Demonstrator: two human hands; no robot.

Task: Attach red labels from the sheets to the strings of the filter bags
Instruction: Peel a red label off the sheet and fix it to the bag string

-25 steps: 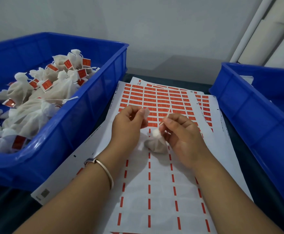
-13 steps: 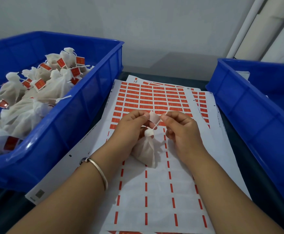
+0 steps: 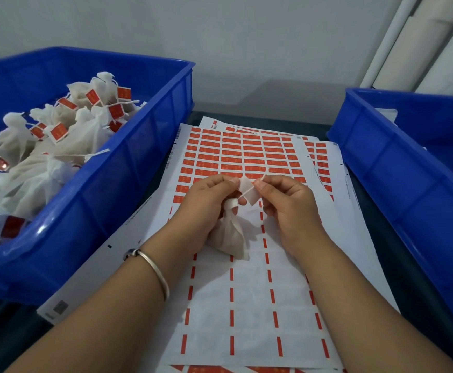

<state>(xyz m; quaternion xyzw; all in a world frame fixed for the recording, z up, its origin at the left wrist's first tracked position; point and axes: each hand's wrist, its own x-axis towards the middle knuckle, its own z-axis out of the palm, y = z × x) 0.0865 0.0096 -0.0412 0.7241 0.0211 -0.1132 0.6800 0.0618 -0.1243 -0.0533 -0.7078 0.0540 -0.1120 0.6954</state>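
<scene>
A small white filter bag (image 3: 229,236) hangs under my left hand (image 3: 206,204), lifted just above the label sheet (image 3: 247,286). Its thin string (image 3: 248,191) runs up from the tied neck across a label (image 3: 248,189) whose pale back faces me. My left thumb and forefinger pinch the label's left edge. My right hand (image 3: 287,203) pinches the string's upper end next to the label's right edge. Rows of red labels (image 3: 236,154) fill the sheet's far half; the near half shows only peeled backing with red strips.
A blue bin (image 3: 128,168) on the left holds several filter bags with red labels (image 3: 58,131) on their strings. Another blue bin (image 3: 397,168) stands on the right, its contents mostly hidden. More label sheets (image 3: 325,162) lie under the top one. A wall lies behind.
Both hands rose from the sheet and lifted the bag, which now hangs upright. The string has been laid across the label's sticky back between my fingers.
</scene>
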